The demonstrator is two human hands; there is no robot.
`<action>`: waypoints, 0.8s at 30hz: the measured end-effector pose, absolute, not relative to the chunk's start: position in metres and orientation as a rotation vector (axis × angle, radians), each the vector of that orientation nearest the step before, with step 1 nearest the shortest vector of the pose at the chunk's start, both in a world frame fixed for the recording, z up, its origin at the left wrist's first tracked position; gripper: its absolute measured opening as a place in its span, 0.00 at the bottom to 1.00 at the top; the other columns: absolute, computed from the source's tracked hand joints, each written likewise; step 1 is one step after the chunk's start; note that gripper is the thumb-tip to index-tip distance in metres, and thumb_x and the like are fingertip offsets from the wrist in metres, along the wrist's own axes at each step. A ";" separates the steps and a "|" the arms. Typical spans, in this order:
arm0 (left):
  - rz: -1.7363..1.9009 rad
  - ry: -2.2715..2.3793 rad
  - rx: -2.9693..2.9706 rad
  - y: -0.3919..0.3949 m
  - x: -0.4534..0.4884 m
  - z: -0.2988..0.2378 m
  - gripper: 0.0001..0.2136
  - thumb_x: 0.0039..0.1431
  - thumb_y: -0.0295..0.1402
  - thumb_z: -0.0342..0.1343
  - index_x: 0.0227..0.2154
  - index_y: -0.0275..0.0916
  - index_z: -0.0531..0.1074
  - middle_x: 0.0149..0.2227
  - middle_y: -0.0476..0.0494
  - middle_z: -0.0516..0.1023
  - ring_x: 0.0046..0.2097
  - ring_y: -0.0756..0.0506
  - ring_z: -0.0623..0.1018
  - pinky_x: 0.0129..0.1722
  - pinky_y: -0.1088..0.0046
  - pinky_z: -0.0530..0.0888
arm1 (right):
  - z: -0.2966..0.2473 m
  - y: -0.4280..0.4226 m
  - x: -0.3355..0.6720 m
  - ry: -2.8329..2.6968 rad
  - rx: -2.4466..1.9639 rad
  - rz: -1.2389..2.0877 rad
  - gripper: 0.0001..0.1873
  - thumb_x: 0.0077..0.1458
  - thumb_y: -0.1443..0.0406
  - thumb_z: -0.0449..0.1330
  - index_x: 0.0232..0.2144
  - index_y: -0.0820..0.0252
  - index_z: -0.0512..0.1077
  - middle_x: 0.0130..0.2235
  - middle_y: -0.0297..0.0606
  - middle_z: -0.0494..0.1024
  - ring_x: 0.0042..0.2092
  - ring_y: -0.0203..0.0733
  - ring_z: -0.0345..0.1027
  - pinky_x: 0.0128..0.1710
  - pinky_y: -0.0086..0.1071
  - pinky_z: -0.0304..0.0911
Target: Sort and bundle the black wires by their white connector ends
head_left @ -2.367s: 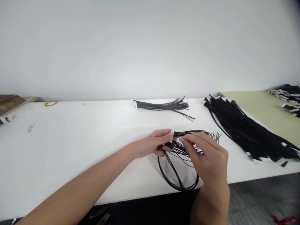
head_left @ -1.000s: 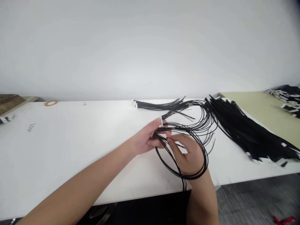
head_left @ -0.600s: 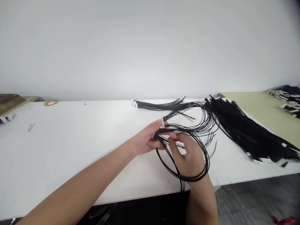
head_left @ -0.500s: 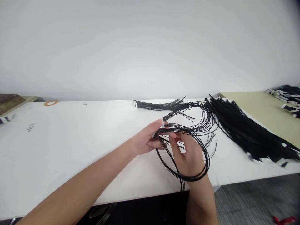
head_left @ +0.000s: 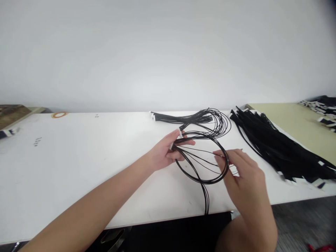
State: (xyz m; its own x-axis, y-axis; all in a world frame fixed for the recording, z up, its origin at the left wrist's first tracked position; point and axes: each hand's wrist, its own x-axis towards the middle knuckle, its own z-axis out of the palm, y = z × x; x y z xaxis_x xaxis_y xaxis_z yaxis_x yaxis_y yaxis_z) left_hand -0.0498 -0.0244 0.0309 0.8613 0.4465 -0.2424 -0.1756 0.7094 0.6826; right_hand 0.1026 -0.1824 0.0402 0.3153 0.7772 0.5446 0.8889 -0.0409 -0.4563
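Note:
My left hand (head_left: 168, 148) is closed around the white connectors (head_left: 172, 145) of a black wire harness (head_left: 222, 148). The harness wires curve out to the right in loops, and a few hang down to the table's front edge. My right hand (head_left: 240, 168) is pinched at the right side of the loop, on a thin black wire (head_left: 196, 149) drawn out from the connector. A small spot of red shows by its fingertips; I cannot make out what it is. Behind the hands lies a bundle of black wires (head_left: 168, 118) with white connector ends.
A thick pile of black wires (head_left: 278, 147) with white ends lies on the right of the white table (head_left: 65, 168). Further right, more wires (head_left: 325, 105) rest on a yellowish surface (head_left: 286, 119). An orange tape ring (head_left: 60, 114) lies at the back left.
My right hand has moved right, away from my left hand, pulling thin wires out straighter. The harness loops have shifted slightly left and up. My left hand keeps its grip.

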 end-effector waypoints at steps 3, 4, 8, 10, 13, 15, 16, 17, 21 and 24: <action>0.359 0.416 0.717 -0.025 -0.050 0.030 0.13 0.59 0.45 0.49 0.35 0.40 0.67 0.35 0.48 0.79 0.13 0.62 0.50 0.25 0.76 0.67 | 0.040 -0.189 0.109 -1.402 -1.915 -0.442 0.09 0.59 0.62 0.54 0.35 0.55 0.74 0.37 0.38 0.74 0.39 0.44 0.65 0.43 0.43 0.54; 0.359 0.415 0.725 -0.025 -0.050 0.030 0.12 0.59 0.44 0.50 0.35 0.40 0.67 0.36 0.47 0.79 0.13 0.62 0.50 0.25 0.76 0.68 | 0.040 -0.189 0.109 -1.360 -1.949 -0.528 0.09 0.59 0.61 0.54 0.34 0.54 0.75 0.38 0.39 0.73 0.40 0.45 0.63 0.44 0.45 0.52; 0.359 0.413 0.755 -0.025 -0.050 0.027 0.12 0.60 0.43 0.49 0.37 0.40 0.66 0.37 0.46 0.79 0.14 0.62 0.50 0.25 0.75 0.68 | 0.040 -0.187 0.103 -1.188 -2.026 -0.715 0.10 0.57 0.59 0.56 0.32 0.52 0.77 0.36 0.42 0.69 0.41 0.49 0.59 0.44 0.49 0.48; 0.364 0.419 0.769 -0.024 -0.050 0.026 0.11 0.60 0.43 0.49 0.37 0.40 0.66 0.38 0.46 0.79 0.14 0.62 0.50 0.26 0.75 0.68 | 0.039 -0.186 0.101 -1.147 -2.011 -0.758 0.08 0.57 0.61 0.58 0.33 0.50 0.77 0.31 0.40 0.68 0.41 0.49 0.59 0.45 0.50 0.46; 0.369 0.437 0.787 -0.024 -0.049 0.027 0.11 0.60 0.43 0.49 0.37 0.40 0.66 0.38 0.46 0.79 0.14 0.62 0.49 0.27 0.75 0.69 | 0.037 -0.184 0.102 -1.180 -1.965 -0.769 0.07 0.56 0.63 0.58 0.35 0.49 0.77 0.25 0.35 0.68 0.37 0.45 0.62 0.48 0.51 0.44; 0.367 0.450 0.798 -0.025 -0.049 0.029 0.11 0.61 0.42 0.49 0.37 0.39 0.66 0.38 0.46 0.79 0.14 0.62 0.49 0.26 0.75 0.69 | 0.037 -0.183 0.104 -1.216 -1.912 -0.749 0.07 0.56 0.64 0.59 0.35 0.50 0.77 0.25 0.33 0.71 0.33 0.42 0.64 0.49 0.51 0.46; 0.365 0.452 0.803 -0.025 -0.048 0.030 0.11 0.61 0.42 0.48 0.37 0.39 0.66 0.38 0.46 0.79 0.14 0.62 0.50 0.26 0.75 0.69 | 0.037 -0.183 0.104 -1.228 -1.873 -0.733 0.07 0.55 0.65 0.59 0.35 0.51 0.77 0.27 0.33 0.73 0.33 0.41 0.65 0.48 0.50 0.49; 0.364 0.452 0.807 -0.025 -0.048 0.030 0.11 0.61 0.42 0.48 0.37 0.39 0.66 0.38 0.45 0.79 0.14 0.62 0.50 0.26 0.75 0.68 | 0.038 -0.183 0.105 -1.236 -1.824 -0.707 0.07 0.55 0.66 0.60 0.36 0.51 0.77 0.29 0.34 0.75 0.33 0.40 0.67 0.47 0.48 0.52; 0.362 0.438 0.832 -0.025 -0.049 0.030 0.10 0.61 0.41 0.48 0.37 0.40 0.65 0.39 0.44 0.79 0.14 0.62 0.50 0.26 0.76 0.68 | 0.041 -0.181 0.102 -1.210 -1.626 -0.498 0.14 0.53 0.70 0.60 0.42 0.51 0.75 0.39 0.36 0.78 0.40 0.43 0.71 0.42 0.41 0.64; 0.360 0.427 0.857 -0.025 -0.049 0.029 0.10 0.61 0.42 0.49 0.35 0.39 0.64 0.40 0.42 0.79 0.14 0.62 0.49 0.25 0.76 0.67 | 0.044 -0.178 0.094 -1.094 -1.517 -0.332 0.15 0.53 0.71 0.60 0.43 0.52 0.74 0.41 0.36 0.78 0.41 0.43 0.72 0.42 0.41 0.67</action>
